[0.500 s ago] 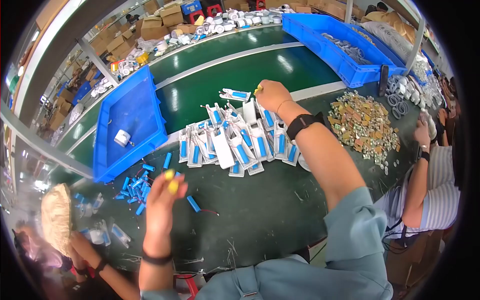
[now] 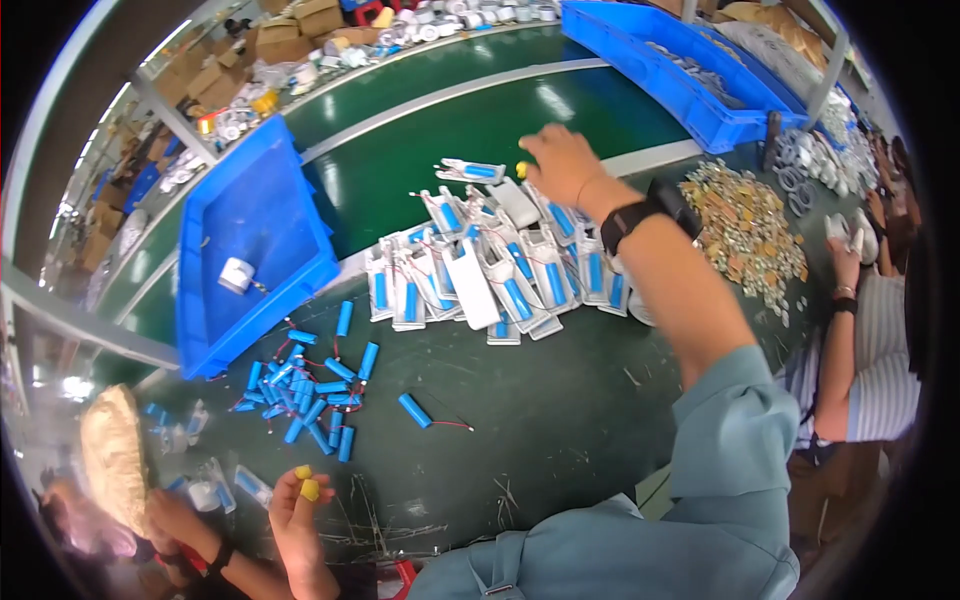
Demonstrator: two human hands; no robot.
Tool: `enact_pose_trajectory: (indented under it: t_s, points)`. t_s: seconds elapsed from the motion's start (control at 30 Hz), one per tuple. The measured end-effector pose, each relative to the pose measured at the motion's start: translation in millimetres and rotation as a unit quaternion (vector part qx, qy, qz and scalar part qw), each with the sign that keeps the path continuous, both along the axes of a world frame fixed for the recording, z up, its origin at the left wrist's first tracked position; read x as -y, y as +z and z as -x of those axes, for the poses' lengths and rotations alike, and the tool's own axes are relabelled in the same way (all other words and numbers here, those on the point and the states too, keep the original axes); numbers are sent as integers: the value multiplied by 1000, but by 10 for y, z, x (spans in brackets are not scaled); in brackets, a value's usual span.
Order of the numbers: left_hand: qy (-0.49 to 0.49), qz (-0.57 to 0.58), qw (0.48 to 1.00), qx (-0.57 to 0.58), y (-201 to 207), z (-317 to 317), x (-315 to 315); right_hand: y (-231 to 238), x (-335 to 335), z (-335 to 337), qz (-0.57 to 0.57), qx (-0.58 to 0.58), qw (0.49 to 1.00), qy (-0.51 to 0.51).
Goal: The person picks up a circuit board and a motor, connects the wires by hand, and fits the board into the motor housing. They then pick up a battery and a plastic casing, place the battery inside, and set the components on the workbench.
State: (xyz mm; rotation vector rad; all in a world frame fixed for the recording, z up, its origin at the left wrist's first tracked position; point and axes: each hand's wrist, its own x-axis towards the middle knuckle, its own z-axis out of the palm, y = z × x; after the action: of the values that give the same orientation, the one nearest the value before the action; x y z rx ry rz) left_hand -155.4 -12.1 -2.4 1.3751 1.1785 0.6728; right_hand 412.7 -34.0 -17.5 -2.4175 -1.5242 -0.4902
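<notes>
My right hand [image 2: 566, 168] hovers at the far side of a pile of white plastic casings [image 2: 468, 280], most fitted with blue cylindrical batteries and thin wires. Its thumb and forefinger are apart with nothing visible between them. Yellow covers sit on some of my fingertips. My left hand [image 2: 297, 510] is low, near the table's front edge, its yellow-tipped fingers slightly bent and parted, apparently holding nothing. Beyond it lies a heap of loose blue batteries [image 2: 305, 390] with red and dark leads. One single battery [image 2: 414, 410] rests apart, to the right of the heap.
A blue tray [image 2: 190, 300] at left holds a white part. Another blue tray [image 2: 735, 130] stands at far right, near a mound of small circuit boards [image 2: 745, 225]. Co-workers' arms reach in at both sides. Behind runs a green conveyor belt [image 2: 420, 140].
My left hand has dropped from beside the battery heap toward the front edge, uncovering more batteries. My right hand's thumb and forefinger have parted. The whole view has shifted slightly.
</notes>
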Motion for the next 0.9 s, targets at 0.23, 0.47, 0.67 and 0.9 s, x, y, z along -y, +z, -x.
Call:
enact_pose_trajectory:
  t_s: [0.23,0.47,0.67,0.9]
  points:
    - [-65,18,997,41,-102,-200,-38,1367,360,-544,98,135,979,-118]
    - [-41,15,999,29,-125,-41,225,412,-746,26,182,-28,982,-53]
    - [67,8,998,-4,11,292,369,-368,-1293,-51,157,-121,980,15]
    - [182,-235,924,-242,-269,665,153,-234,-1000,92,120,-58,991,-22]
